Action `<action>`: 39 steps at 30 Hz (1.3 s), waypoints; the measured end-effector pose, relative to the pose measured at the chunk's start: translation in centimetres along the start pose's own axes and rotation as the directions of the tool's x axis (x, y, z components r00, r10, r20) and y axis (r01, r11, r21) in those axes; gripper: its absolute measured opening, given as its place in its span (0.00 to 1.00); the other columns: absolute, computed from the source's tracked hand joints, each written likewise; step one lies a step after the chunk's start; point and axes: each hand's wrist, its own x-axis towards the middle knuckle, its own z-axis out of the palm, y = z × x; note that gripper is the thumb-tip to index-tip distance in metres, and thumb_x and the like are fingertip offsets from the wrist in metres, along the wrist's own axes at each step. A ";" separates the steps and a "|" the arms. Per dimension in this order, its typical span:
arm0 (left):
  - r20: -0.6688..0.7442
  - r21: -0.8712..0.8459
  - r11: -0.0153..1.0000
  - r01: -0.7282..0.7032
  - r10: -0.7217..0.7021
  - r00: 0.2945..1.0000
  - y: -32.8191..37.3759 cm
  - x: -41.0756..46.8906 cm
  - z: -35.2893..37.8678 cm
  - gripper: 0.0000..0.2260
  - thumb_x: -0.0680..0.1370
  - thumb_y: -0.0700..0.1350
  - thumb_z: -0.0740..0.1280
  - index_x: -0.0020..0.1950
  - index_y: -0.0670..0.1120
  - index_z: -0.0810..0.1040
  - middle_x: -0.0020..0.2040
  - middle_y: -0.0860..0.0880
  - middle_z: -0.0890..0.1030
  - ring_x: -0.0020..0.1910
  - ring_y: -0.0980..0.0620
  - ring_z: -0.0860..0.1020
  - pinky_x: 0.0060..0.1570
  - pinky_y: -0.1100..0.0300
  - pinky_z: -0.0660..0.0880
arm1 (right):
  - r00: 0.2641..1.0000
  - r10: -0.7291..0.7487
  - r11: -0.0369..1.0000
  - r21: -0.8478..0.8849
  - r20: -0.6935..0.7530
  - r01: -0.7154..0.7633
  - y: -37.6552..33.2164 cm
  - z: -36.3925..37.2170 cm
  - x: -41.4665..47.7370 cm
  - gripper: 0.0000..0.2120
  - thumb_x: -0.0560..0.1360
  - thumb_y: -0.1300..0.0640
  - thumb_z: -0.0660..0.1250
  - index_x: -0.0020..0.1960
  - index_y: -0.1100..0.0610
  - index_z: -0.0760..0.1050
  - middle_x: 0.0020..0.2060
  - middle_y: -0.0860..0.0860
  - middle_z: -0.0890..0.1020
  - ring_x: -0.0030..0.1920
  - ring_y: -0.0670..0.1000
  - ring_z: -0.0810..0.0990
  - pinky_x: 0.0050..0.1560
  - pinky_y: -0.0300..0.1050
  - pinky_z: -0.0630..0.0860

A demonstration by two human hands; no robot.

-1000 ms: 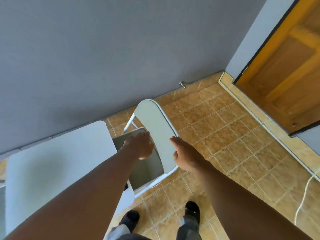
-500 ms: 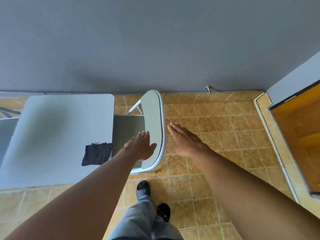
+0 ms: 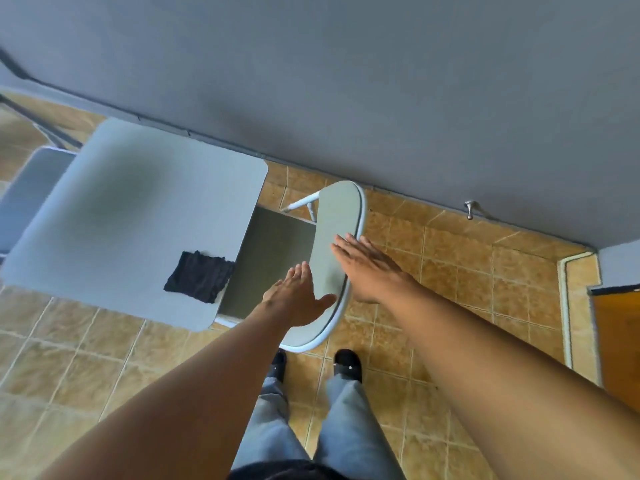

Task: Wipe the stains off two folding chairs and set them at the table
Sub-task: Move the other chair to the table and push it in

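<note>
A grey folding chair stands unfolded at the right end of the light grey table, its seat partly tucked under the tabletop. My left hand hovers flat and open over the front of the backrest, thumb out, holding nothing. My right hand is open too, fingers stretched along the backrest's top edge; I cannot tell whether it touches. A dark folded cloth lies on the table's near right corner. A second grey chair shows at the table's far left end.
A grey wall runs right behind the table and chair, with a metal door stop at its base. A wooden door is at the right edge. The floor is tan tile. My feet stand just behind the chair.
Both hands have lifted off the chair's backrest and opened flat. My view has swung left, bringing the table, the cloth and the second chair into sight.
</note>
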 end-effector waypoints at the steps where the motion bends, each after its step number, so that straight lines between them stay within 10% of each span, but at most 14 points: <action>1: 0.001 -0.038 0.999 0.037 -0.037 0.999 0.0 0.4 0.4 0.45 0.75 0.69 0.56 0.78 0.41 0.42 0.79 0.46 0.46 0.78 0.49 0.47 0.75 0.51 0.53 | 0.999 -0.042 0.998 -0.043 0.029 0.044 0.4 0.1 0.8 0.39 0.76 0.68 0.61 0.80 0.59 0.44 0.80 0.55 0.46 0.80 0.55 0.43 0.79 0.52 0.42; 9: 0.094 -0.382 0.870 0.311 -0.298 0.950 2.5 3.1 4.6 0.60 0.60 0.78 0.63 0.78 0.40 0.48 0.78 0.43 0.53 0.77 0.45 0.54 0.74 0.51 0.56 | 0.955 -0.269 0.905 -0.308 0.123 0.295 5.4 0.9 6.4 0.36 0.75 0.62 0.64 0.79 0.59 0.52 0.79 0.56 0.54 0.80 0.57 0.46 0.78 0.56 0.40; 13: 0.079 -0.452 0.804 0.386 -0.394 0.915 4.1 5.1 4.9 0.51 0.61 0.74 0.68 0.72 0.43 0.58 0.61 0.45 0.74 0.57 0.46 0.74 0.52 0.55 0.73 | 0.930 -0.352 0.870 -0.331 0.103 0.366 7.9 0.0 10.1 0.31 0.74 0.66 0.64 0.75 0.56 0.60 0.77 0.56 0.61 0.79 0.58 0.52 0.79 0.55 0.40; 17: 0.061 -0.408 0.811 0.420 -0.435 0.899 5.2 7.1 4.7 0.50 0.67 0.63 0.70 0.77 0.42 0.48 0.61 0.41 0.75 0.58 0.42 0.75 0.53 0.54 0.73 | 0.904 -0.415 0.819 -0.390 0.103 0.420 8.7 -0.2 13.0 0.25 0.77 0.65 0.58 0.74 0.54 0.63 0.74 0.57 0.66 0.76 0.60 0.59 0.78 0.56 0.46; 24: 0.041 -0.508 0.696 0.507 -0.568 0.822 6.8 7.3 5.9 0.26 0.62 0.52 0.66 0.57 0.47 0.64 0.43 0.48 0.74 0.45 0.43 0.77 0.45 0.50 0.78 | 0.866 -0.494 0.780 -0.400 0.079 0.482 9.4 0.7 12.8 0.28 0.79 0.67 0.56 0.78 0.55 0.57 0.77 0.56 0.62 0.77 0.59 0.58 0.78 0.54 0.47; 34: 0.033 -0.489 0.731 0.477 -0.530 0.847 5.9 5.0 6.7 0.31 0.68 0.52 0.66 0.67 0.44 0.61 0.49 0.45 0.75 0.52 0.41 0.77 0.45 0.53 0.72 | 0.852 -0.519 0.787 -0.351 0.066 0.507 7.2 1.4 11.7 0.28 0.79 0.69 0.54 0.78 0.57 0.58 0.77 0.56 0.63 0.77 0.58 0.59 0.77 0.52 0.52; 39: 0.085 -0.561 0.688 0.461 -0.506 0.858 3.7 4.4 6.6 0.40 0.68 0.50 0.66 0.76 0.45 0.53 0.68 0.42 0.66 0.66 0.42 0.68 0.64 0.50 0.70 | 0.858 -0.513 0.803 -0.336 0.034 0.493 5.4 1.9 12.2 0.28 0.79 0.69 0.55 0.78 0.59 0.57 0.77 0.55 0.62 0.78 0.57 0.58 0.78 0.51 0.51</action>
